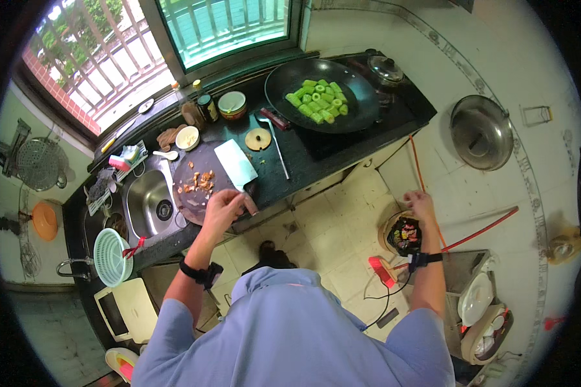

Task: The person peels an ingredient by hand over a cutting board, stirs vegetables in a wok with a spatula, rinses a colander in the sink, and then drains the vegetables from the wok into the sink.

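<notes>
My left hand (226, 208) is at the front edge of the round cutting board (181, 167), its fingers bent close to the wooden handle of a cleaver (236, 164). Whether they grip that handle or only hover above it is unclear. The cleaver's blade lies flat across the board's right side. Chopped brown pieces of food (202, 183) are scattered on the board to the left of the blade. Far off to the right, my right hand (419, 204) hangs over a lined waste bin (383, 232) with scraps inside. Its fingers point down, and their grip is hidden.
A wok (363, 111) with cut green vegetable pieces (319, 100) stands on the cooktop. The sink (147, 193) and a green plastic colander (112, 259) are at left. A ladle (277, 147), wooden lid (258, 139) and white bowl (187, 139) rest on the counter. A red broom (382, 272) lies near the bin.
</notes>
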### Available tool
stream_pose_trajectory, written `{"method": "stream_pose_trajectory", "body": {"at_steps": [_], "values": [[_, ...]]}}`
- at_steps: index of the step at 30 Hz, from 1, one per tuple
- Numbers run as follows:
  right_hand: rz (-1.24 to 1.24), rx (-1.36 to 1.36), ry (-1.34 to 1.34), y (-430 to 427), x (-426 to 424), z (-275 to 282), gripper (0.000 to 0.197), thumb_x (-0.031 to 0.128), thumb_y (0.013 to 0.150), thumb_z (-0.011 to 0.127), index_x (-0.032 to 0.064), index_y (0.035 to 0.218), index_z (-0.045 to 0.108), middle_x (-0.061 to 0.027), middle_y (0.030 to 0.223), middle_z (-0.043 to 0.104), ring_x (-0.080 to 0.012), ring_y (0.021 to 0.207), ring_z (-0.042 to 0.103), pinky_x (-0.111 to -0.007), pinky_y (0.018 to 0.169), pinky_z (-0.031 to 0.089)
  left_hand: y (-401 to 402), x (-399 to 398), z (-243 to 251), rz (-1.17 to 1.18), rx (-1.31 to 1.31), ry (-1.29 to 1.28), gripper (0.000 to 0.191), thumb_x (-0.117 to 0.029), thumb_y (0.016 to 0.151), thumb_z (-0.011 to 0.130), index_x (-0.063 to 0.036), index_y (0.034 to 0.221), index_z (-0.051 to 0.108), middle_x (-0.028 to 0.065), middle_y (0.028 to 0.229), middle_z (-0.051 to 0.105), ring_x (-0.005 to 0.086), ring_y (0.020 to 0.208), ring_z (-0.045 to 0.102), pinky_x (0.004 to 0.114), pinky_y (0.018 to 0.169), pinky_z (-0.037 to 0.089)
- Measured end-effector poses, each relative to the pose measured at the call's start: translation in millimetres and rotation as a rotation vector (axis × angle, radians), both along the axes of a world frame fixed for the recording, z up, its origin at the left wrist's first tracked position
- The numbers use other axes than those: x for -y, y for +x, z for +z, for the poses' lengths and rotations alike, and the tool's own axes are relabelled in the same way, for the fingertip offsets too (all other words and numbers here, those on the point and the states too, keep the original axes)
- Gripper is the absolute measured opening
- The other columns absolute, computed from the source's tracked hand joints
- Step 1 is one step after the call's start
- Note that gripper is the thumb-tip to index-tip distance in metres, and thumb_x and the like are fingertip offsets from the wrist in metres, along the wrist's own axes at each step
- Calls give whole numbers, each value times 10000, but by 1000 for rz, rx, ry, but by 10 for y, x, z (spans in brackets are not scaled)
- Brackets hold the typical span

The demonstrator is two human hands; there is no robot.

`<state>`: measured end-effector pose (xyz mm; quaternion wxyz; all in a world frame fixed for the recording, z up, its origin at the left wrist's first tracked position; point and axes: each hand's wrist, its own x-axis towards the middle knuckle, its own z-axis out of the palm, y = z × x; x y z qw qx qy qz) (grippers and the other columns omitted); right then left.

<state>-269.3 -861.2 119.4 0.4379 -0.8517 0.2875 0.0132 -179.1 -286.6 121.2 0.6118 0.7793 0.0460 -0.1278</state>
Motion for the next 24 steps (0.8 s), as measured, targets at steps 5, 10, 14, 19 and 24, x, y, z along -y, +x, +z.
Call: {"method": "stream_pose_trajectory", "body": {"at_steps": [5,10,14,19,24], "values": [[-193,131,15,339,604,354,325,322,1000,595,25,949,717,-34,881,719,-122,701,597,-285,594,442,755,579,342,-19,-18,-74,344,-288,1008,637,34,1115,689,47,901,685,97,655,621,236,533,446],[-106,217,-42,1022,971,757,326,312,1020,607,13,981,733,-68,903,724,-137,722,606,-311,587,456,1640,965,150,75,-81,-108,491,-442,994,623,18,1167,637,69,977,659,117,644,607,244,487,381],[22,217,-35,1779,1226,973,319,304,1027,591,18,1038,732,-71,964,742,-137,678,606,-301,555,450,2226,1204,-177,124,-234,-238,515,-485,1002,605,-7,1192,582,61,987,619,107,551,561,254,399,322],[124,258,25,2664,1232,1158,303,284,1037,568,32,1050,735,-63,968,738,-127,620,586,-295,525,439,2674,1564,-320,204,-299,-146,453,-519,991,594,-80,915,675,40,778,630,103,491,412,297,439,249],[225,238,59,3451,1253,1035,304,270,1031,572,14,1081,728,-48,967,731,-122,588,571,-285,520,451,2854,1672,-487,296,-324,-218,358,-418,991,634,-99,828,644,-3,583,509,118,415,384,291,395,252]]}}
